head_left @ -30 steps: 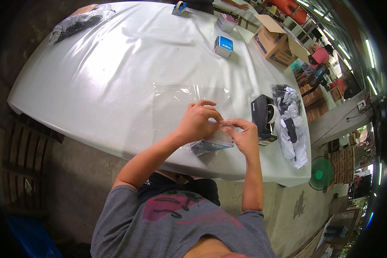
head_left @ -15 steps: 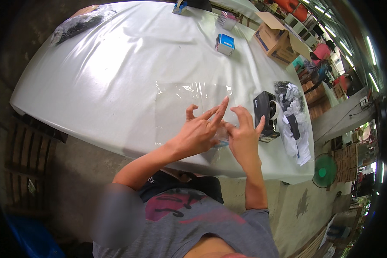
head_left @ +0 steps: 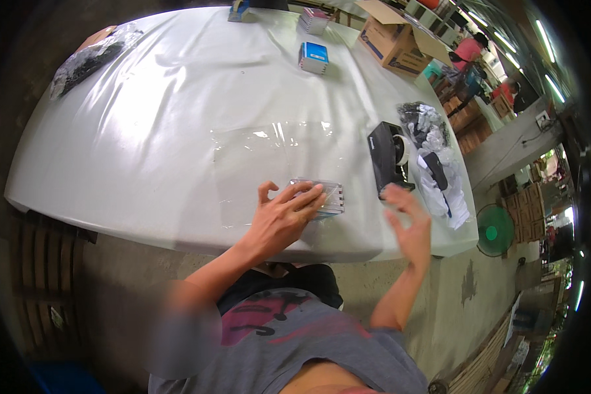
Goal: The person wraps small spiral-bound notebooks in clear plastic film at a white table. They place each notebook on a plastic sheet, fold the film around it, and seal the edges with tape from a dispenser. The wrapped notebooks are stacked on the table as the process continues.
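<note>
My left hand point(head_left: 285, 213) lies with fingers stretched over a small stack point(head_left: 333, 196) at the table's near edge. The stack looks like several thin, box-like pieces with a blue edge at the bottom; the hand hides much of it. A clear plastic sheet point(head_left: 243, 161) spreads flat around and beyond the stack, and some film appears to cover its top. To the right, my right hand point(head_left: 410, 226) is smeared by motion, thumb and fingers apart, its fingertips by the near end of a black tape dispenser point(head_left: 382, 161). A roll of tape point(head_left: 402, 150) sits in the dispenser.
Crumpled clear and white plastic point(head_left: 433, 164) lies right of the dispenser. Farther off stand a blue-topped stack point(head_left: 314, 58), a pinkish stack point(head_left: 314, 21), a blue tape dispenser point(head_left: 238, 10) and an open carton point(head_left: 394, 43). A plastic-wrapped bundle point(head_left: 92, 59) is at far left.
My hands have parted. The right one has swung right to the black tape dispenser, while the left has settled flat on the stack, now more visible. The whole view has shifted slightly.
</note>
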Motion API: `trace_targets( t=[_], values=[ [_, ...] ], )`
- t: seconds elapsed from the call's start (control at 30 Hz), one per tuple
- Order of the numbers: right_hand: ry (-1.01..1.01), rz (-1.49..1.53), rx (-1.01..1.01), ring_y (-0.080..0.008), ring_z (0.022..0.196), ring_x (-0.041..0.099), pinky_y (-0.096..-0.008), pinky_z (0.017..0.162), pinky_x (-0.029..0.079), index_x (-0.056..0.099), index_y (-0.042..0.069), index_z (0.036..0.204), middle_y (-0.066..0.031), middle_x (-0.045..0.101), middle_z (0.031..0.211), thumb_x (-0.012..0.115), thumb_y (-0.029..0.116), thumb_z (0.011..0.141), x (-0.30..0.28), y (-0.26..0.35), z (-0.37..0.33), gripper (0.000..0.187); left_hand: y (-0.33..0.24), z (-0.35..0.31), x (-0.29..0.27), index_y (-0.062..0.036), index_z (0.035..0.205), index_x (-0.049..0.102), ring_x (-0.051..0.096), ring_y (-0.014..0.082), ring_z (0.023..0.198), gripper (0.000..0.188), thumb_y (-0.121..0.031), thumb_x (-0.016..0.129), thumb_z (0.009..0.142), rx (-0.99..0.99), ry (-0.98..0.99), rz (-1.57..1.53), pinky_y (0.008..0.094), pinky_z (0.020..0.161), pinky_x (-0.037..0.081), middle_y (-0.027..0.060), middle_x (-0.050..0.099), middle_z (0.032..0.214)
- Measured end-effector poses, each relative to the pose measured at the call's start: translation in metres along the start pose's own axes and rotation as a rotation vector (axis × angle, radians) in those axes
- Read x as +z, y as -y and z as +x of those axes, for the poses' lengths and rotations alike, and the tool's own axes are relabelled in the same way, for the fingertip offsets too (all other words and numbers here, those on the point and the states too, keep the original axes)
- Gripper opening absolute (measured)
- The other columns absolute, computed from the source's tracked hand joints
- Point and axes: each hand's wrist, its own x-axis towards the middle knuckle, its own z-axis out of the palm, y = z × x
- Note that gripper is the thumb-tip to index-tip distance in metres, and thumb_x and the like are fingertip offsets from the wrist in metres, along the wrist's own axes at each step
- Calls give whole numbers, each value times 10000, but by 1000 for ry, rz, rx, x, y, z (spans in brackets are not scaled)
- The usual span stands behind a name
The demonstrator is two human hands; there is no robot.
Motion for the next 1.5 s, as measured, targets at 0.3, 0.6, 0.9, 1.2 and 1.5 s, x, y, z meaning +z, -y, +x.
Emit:
trace_targets(
  t=[0.3,0.6,0.9,1.2,1.5],
  values=[
    [-71,318,866,-159,822,496,-337,755,362,670,199,945,26,604,971,665,587,740,-18,-182,52,439,-1,-1,4,-205,1148,617,539,92,1111,385,-154,682,772,15,-66,-28,358,844,285,-69,594,1218],
    [-177,994,801,-201,1071,435,-529,854,292,666,207,934,-1,563,1087,695,388,781,-8,-185,39,239,-2,0,2,-215,1128,630,541,93,1100,382,-171,712,758,-12,-71,-31,361,853,296,-73,603,1206],
    [-246,1182,629,-314,1116,453,-817,800,270,633,125,974,-73,549,1120,663,349,823,-3,-196,20,272,-4,5,-4,-211,1120,639,549,102,1088,359,-184,709,769,3,-37,-30,361,847,306,-63,617,1189],
    [-259,1288,473,-151,1063,487,-734,851,336,625,101,917,12,563,1041,618,224,835,-2,-196,-2,148,-5,6,-4,-201,1106,646,555,112,1080,345,-182,709,767,-1,-48,-40,367,837,316,-52,622,1181],
    [-326,397,494,-154,1078,530,-596,992,305,673,63,969,-53,607,1095,609,182,833,10,-192,-19,191,-4,7,-5,-199,1100,649,555,115,1082,347,-174,713,760,5,-39,-45,365,836,322,-51,622,1180]
  ],
)
